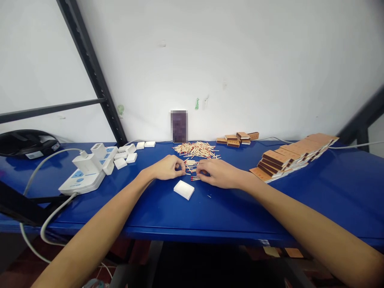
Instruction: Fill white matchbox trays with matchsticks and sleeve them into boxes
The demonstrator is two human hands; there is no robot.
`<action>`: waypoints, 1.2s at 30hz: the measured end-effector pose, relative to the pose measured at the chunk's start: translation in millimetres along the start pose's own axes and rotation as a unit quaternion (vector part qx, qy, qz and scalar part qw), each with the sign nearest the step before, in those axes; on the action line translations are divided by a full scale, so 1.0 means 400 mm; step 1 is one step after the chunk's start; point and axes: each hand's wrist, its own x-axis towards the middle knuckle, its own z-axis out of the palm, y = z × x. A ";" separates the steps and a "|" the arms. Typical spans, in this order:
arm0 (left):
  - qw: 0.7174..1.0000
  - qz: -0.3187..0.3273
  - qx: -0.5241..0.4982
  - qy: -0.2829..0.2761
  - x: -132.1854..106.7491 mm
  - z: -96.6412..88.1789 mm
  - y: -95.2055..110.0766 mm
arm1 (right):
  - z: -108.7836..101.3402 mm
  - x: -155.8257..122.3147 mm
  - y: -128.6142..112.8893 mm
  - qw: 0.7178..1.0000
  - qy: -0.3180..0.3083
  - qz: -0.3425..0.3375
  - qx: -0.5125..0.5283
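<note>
My left hand (170, 168) is closed in a pinch just left of some loose matchsticks (191, 163); what its fingertips hold, if anything, is too small to tell. Facing it, my right hand (217, 173) has its fingers curled together at several red-headed matchsticks (195, 179), which stick out to the left of its fingertips. Behind both hands a heap of matchsticks (196, 149) is spread on the blue tabletop (168, 218). A white matchbox tray (184, 190) lies in front of the hands, apart from them; its inside does not show.
To the right lean rows of brown matchbox sleeves (288, 156). More matchboxes (237, 138) are piled by the wall. Several white trays (127, 152) lie left, beside a power strip (82, 180) with cables. A blurred dark panel (180, 126) stands at the wall.
</note>
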 end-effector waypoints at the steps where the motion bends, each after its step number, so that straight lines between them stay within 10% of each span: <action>1: 1.000 -0.002 0.009 0.013 0.001 0.006 0.003 | -0.001 -0.001 0.001 1.000 -0.003 0.003 0.004; 21: 0.996 0.004 -0.063 0.062 0.011 0.016 0.040 | -0.006 0.000 0.014 0.998 0.043 0.035 -0.034; 36: 0.995 0.068 0.064 0.045 0.011 0.025 0.007 | 0.004 0.005 0.022 0.994 -0.003 0.086 -0.063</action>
